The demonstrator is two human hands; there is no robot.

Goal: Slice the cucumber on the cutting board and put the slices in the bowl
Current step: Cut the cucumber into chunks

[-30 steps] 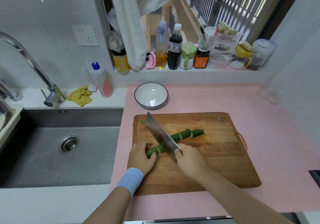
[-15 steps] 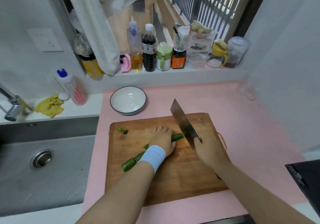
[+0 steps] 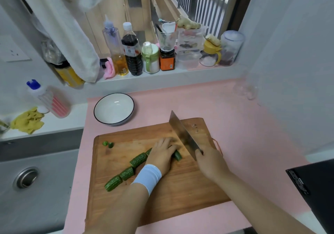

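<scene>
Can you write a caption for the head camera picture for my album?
Left hand steadies cucumber on board; right hand holds knife; bowl empty.

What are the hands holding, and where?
The right hand grips the cleaver by its handle; the left hand holds the rightmost cucumber piece around its middle.

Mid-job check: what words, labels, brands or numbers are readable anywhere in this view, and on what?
None can be read for certain.
Label on the dark bottle: white and red, print too small.
Label on the orange jar: blurred.
Label on the oil bottle: too small.
White print on the black box at the right edge: blurred.
Small dark marks on the board, far right corner: unreadable.
</scene>
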